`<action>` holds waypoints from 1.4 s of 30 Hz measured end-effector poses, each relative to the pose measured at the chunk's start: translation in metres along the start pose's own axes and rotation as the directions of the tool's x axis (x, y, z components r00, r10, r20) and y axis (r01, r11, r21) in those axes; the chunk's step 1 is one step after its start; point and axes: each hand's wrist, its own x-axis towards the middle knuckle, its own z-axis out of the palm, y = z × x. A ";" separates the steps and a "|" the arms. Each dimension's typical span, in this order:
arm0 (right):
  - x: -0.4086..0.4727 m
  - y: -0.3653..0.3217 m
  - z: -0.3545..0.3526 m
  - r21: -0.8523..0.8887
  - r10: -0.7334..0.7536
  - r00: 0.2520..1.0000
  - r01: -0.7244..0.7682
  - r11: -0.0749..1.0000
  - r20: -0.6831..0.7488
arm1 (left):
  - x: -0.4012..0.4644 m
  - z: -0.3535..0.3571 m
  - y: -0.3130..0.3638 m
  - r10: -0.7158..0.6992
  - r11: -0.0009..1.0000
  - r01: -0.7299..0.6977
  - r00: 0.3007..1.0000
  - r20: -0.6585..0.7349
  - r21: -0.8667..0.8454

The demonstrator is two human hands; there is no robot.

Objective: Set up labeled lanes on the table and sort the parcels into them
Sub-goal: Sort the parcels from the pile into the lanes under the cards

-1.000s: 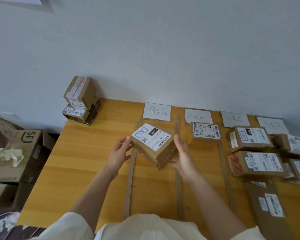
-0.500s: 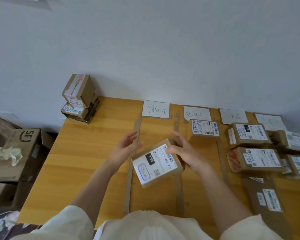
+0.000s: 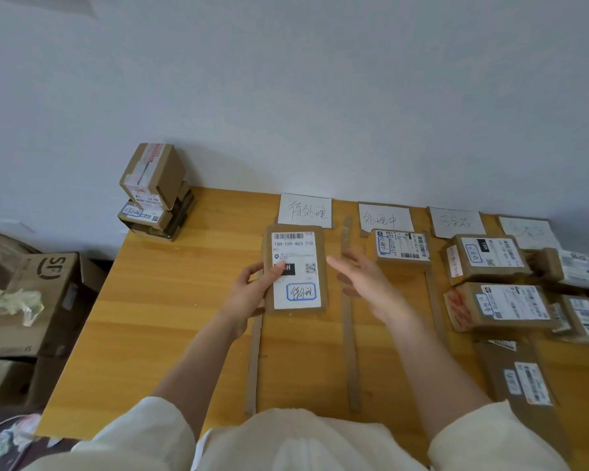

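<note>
Parcel (image 3: pixel 295 269) lies flat on the table (image 3: pixel 170 300), label up, just under the first sign (image 3: pixel 305 210). Left hand (image 3: pixel 252 294) grasps its left edge, thumb on the label. Right hand (image 3: pixel 361 283) is released, fingers spread, just right of it over a strip (image 3: pixel 347 321).

Soft even daylight, slight blur, wide-angle bending at edges.

Both forearms reach forward from cream sleeves. The left hand (image 3: pixel 252 290) is curled, thumb lying forward and fingers bent at its left side, gripping with the wrist straight. The right hand (image 3: pixel 361 283) hovers open and slightly blurred, palm facing left, fingers spread and pointing up-left, touching nothing.
</note>
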 end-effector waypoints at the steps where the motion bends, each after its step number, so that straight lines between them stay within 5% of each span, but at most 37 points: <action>1: -0.001 0.003 0.002 0.025 0.023 0.999 -0.023 0.999 0.029 | 0.000 0.000 0.000 -0.004 1.000 0.004 1.000 0.002 -0.018; 7: -0.007 0.007 0.012 0.152 0.037 0.996 -0.049 0.987 0.080 | 0.002 0.000 -0.003 -0.011 0.999 0.012 1.000 0.023 -0.046; 23: -0.001 0.028 0.023 0.053 0.178 0.961 -0.193 0.980 0.211 | 0.016 -0.014 -0.017 -0.081 0.994 0.071 0.990 0.117 0.086; 27: 0.011 0.038 0.036 0.277 0.310 0.941 -0.336 0.900 0.136 | 0.034 -0.028 -0.027 -0.031 0.992 0.049 0.988 -0.150 0.116; 30: 0.022 0.032 0.045 0.576 0.419 0.903 -0.393 0.717 0.095 | 0.048 -0.045 -0.034 0.016 0.977 0.055 0.943 -0.331 0.204; 35: 0.056 0.010 0.065 0.735 0.506 0.862 -0.367 0.569 0.038 | 0.076 -0.079 -0.051 0.070 0.828 0.166 0.917 -0.393 0.535; 42: 0.101 -0.010 0.092 0.784 0.533 0.846 -0.331 0.526 -0.001 | 0.096 -0.101 -0.061 0.109 0.732 0.177 0.922 -0.370 0.658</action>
